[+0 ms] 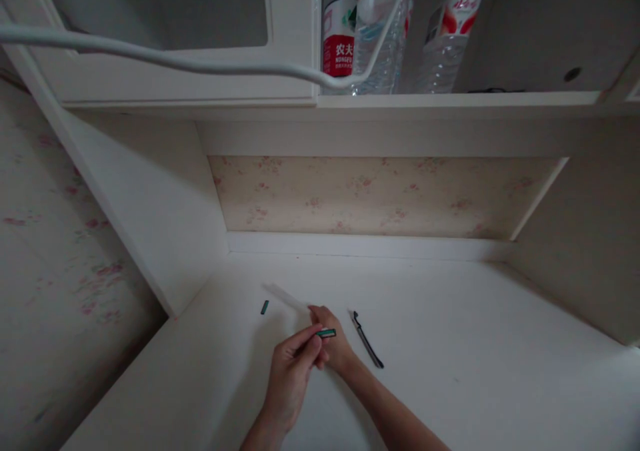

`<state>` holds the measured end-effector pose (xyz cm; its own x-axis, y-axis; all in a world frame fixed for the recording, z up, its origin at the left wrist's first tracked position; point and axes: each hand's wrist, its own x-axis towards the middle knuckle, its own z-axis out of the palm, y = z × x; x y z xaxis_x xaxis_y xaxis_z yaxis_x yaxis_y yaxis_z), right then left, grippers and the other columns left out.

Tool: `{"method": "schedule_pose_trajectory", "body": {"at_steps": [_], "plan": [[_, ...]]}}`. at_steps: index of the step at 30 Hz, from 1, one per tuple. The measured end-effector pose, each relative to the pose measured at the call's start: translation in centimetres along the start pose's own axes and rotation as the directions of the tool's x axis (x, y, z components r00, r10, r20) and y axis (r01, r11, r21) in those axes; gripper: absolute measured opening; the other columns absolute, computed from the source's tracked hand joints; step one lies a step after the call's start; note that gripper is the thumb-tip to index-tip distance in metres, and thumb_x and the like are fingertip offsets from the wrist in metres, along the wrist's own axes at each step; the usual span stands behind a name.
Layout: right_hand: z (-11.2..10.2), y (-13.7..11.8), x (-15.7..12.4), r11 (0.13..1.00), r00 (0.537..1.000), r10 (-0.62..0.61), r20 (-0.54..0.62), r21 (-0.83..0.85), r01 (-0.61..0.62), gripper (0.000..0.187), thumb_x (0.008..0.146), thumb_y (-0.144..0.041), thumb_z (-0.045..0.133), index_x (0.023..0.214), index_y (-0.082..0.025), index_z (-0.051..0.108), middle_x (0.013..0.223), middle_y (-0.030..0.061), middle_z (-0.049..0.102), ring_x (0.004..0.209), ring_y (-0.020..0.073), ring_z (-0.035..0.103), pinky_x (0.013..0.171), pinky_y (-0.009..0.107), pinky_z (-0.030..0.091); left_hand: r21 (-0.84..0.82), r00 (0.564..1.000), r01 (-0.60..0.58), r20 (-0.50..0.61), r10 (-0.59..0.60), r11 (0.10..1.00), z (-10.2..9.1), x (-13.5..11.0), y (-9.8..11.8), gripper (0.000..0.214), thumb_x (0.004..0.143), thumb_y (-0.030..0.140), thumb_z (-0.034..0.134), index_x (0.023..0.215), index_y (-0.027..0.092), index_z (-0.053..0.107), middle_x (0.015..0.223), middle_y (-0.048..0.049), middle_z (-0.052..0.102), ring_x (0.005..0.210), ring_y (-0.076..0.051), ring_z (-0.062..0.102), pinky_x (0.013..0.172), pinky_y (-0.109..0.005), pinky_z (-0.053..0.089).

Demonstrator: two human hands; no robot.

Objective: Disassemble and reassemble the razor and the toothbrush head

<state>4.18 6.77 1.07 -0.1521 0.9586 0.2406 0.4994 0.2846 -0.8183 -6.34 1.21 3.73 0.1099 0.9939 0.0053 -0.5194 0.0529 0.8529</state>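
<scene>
My left hand (294,364) pinches a small green-and-black razor blade cartridge (327,333) between thumb and forefinger. Just behind it, my right hand (331,336) is closed, its fingertips on one end of a clear, thin plastic piece (285,295) that points to the far left. The two hands overlap in view, and part of the right hand's fingers is hidden. A second green cartridge (265,307) lies on the white tabletop to the left. To the right of my hands rests a slim black razor handle (369,341) with a hooked end.
The white desk surface (450,384) is boxed in by a left side panel (155,204) and a right panel (575,257). Overhead, a shelf (450,99) holds several plastic bottles (383,44). A white cable (200,66) runs across the upper view.
</scene>
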Motion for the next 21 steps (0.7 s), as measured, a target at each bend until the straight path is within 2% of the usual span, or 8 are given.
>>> {"method": "schedule_pose_trajectory", "body": {"at_steps": [3,5,7,10,12,15,19,21], "plan": [[-2.9,2.0,-2.5,0.984,0.99,0.133,-0.037,0.123,-0.127,0.042,0.097,-0.038,0.023,0.113,-0.014,0.054,0.087,0.0105,0.064,0.061,0.017,0.062,0.049,0.029,0.049,0.053,1.0,0.013,-0.011,-0.012,0.999,0.0,0.1,-0.4,0.027,0.072,0.029,0.073,0.095,0.014,0.072,0.079,-0.0087,0.07,0.06,-0.01,0.056,0.056,-0.023,0.043],[-4.8,2.7,-4.8,0.946,0.981,0.192,-0.022,0.271,-0.179,0.04,0.097,-0.04,0.022,0.114,-0.017,0.05,0.086,0.0087,0.062,0.066,0.0178,0.062,0.051,0.029,0.049,0.096,1.0,0.015,-0.012,-0.014,0.995,0.0,0.1,-0.7,0.027,0.073,0.029,0.072,0.095,0.013,0.072,0.08,-0.0089,0.071,0.06,-0.011,0.057,0.056,-0.023,0.044],[-6.6,2.9,-6.9,0.78,0.97,0.236,0.05,0.586,-0.22,0.03,0.093,-0.042,0.041,0.111,-0.02,0.051,0.088,0.006,0.06,0.079,0.0186,0.06,0.062,0.031,0.05,0.147,1.0,0.023,-0.006,-0.022,0.989,0.0,0.2,-1.1,0.03,0.074,0.031,0.071,0.097,0.013,0.071,0.082,-0.0095,0.071,0.061,-0.011,0.057,0.056,-0.023,0.045],[-8.6,2.6,-9.3,0.545,0.958,0.245,0.147,0.797,-0.262,0.026,0.088,-0.035,0.055,0.11,-0.021,0.055,0.088,0.0039,0.056,0.081,0.0166,0.056,0.07,0.032,0.048,0.221,0.999,0.043,-0.004,-0.043,0.974,0.2,0.2,-1.6,0.034,0.073,0.034,0.071,0.099,0.012,0.071,0.082,-0.0109,0.072,0.061,-0.012,0.059,0.055,-0.024,0.046],[-9.3,2.3,-10.2,0.478,0.957,0.231,0.177,0.836,-0.27,0.023,0.087,-0.03,0.057,0.109,-0.021,0.057,0.09,0.0032,0.056,0.075,0.0147,0.056,0.07,0.03,0.046,0.255,0.999,0.05,-0.003,-0.051,0.966,0.4,0.2,-1.9,0.036,0.072,0.036,0.071,0.098,0.011,0.071,0.08,-0.0112,0.072,0.06,-0.013,0.059,0.055,-0.024,0.046],[-9.5,1.9,-10.6,0.466,0.956,0.219,0.197,0.839,-0.28,0.017,0.084,-0.02,0.057,0.1,-0.02,0.06,0.093,0.0017,0.055,0.066,0.0118,0.057,0.066,0.027,0.042,0.286,0.999,0.045,0.016,-0.051,0.957,0.5,0.2,-2.3,0.036,0.072,0.037,0.071,0.097,0.011,0.071,0.079,-0.0103,0.072,0.059,-0.013,0.059,0.055,-0.024,0.047],[-9.2,1.9,-10.6,0.453,0.947,0.234,0.221,0.837,-0.307,0.045,0.07,-0.005,0.052,0.111,-0.023,0.058,0.09,-0.0002,0.056,0.053,0.0091,0.056,0.056,0.023,0.039,0.319,0.999,0.025,0.012,-0.03,0.947,0.4,0.3,-2.5,0.034,0.073,0.036,0.07,0.097,0.012,0.071,0.078,-0.0089,0.072,0.059,-0.013,0.059,0.056,-0.024,0.048],[-8.9,2.0,-10.5,0.432,0.936,0.266,0.231,0.839,-0.33,0.056,0.062,-0.003,0.049,0.113,-0.023,0.057,0.082,-0.0014,0.055,0.045,0.0071,0.049,0.046,0.021,0.033,0.344,1.0,0.016,0.001,-0.017,0.939,0.3,0.4,-2.5,0.034,0.073,0.036,0.07,0.098,0.012,0.071,0.075,-0.0083,0.072,0.059,-0.013,0.059,0.057,-0.024,0.048]]}}
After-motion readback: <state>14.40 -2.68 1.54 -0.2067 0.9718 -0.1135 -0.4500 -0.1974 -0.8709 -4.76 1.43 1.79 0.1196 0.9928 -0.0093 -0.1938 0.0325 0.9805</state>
